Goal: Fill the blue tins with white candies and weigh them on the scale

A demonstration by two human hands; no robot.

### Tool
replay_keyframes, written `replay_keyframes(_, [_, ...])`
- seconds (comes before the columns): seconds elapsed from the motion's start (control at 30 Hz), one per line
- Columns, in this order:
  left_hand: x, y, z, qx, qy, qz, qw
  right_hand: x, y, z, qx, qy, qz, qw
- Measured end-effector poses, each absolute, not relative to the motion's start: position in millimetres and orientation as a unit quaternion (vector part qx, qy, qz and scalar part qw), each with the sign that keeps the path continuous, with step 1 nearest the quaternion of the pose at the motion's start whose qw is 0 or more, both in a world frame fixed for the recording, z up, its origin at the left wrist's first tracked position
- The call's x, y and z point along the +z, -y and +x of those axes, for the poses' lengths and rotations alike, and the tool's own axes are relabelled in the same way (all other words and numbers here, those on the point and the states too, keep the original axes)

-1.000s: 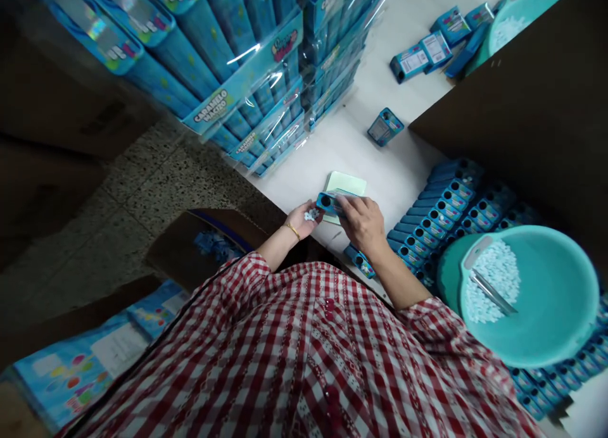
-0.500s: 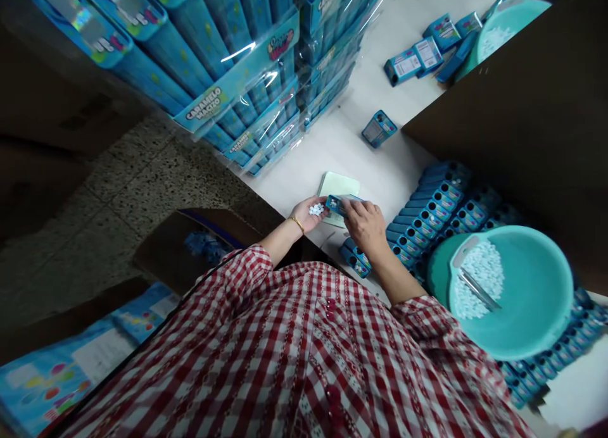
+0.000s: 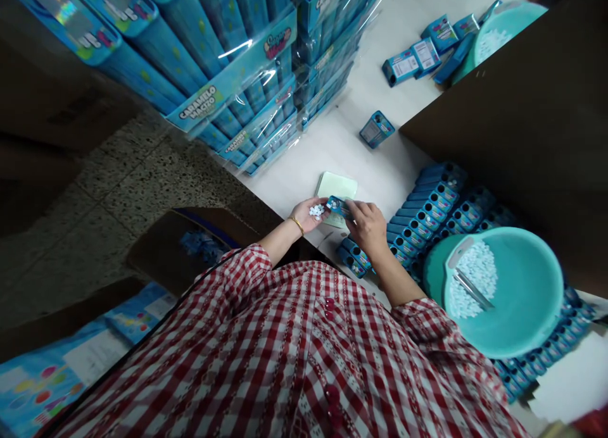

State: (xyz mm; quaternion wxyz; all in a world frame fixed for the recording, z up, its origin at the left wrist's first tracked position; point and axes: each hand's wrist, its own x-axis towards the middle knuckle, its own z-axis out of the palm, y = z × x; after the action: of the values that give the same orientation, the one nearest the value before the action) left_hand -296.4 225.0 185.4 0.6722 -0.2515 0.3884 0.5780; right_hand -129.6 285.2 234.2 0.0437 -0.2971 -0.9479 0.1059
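Observation:
Small white candies (image 3: 316,211) rest in the cupped palm of my left hand (image 3: 304,218), which is turned upward. My right hand (image 3: 370,229) grips a small blue candy box (image 3: 339,207), tilted so that its open end points at my left palm. White pieces show in the box's opening, close to my left fingertips. Beneath my hands lies a pale green, flat square thing (image 3: 336,185), partly covered. Just right of my right hand, rows of blue boxes (image 3: 418,219) stand with round holes facing up.
A turquoise basin (image 3: 527,292) with white candies and a metal scoop (image 3: 474,289) stands at the right. Wrapped display packs (image 3: 237,77) are stacked at upper left. One blue box (image 3: 377,129) stands alone on the white table (image 3: 323,137). A brown panel (image 3: 503,128) rises at right.
The blue box in my right hand has tipped slightly, showing more of its open end. My left hand stays almost still with the candies; the whole view has shifted slightly.

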Motion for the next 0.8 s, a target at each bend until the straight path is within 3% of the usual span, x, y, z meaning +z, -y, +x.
replay_keyframes(0.2, [188.7, -223.3, -301.6, 0.583, -0.367, -0.276, 0.671, 209.2, -308.2, -124.1, 0.292, 0.841, -0.407, 0.202])
replay_keyframes(0.37, [191.1, -208.2, -315.3, 0.579, -0.407, -0.28, 0.648, 182.2, -380.4, -145.6, 0.286, 0.77, -0.482, 0.305])
replay_keyframes(0.6, [194.6, -170.7, -337.6, 0.596, -0.45, -0.29, 0.598, 155.4, -470.8, -206.9, 0.232, 0.759, -0.55, 0.26])
replay_keyframes(0.8, [192.8, -160.2, -341.3, 0.571, -0.462, -0.305, 0.606, 178.4, -421.8, -155.1, 0.145, 0.81, -0.522, 0.223])
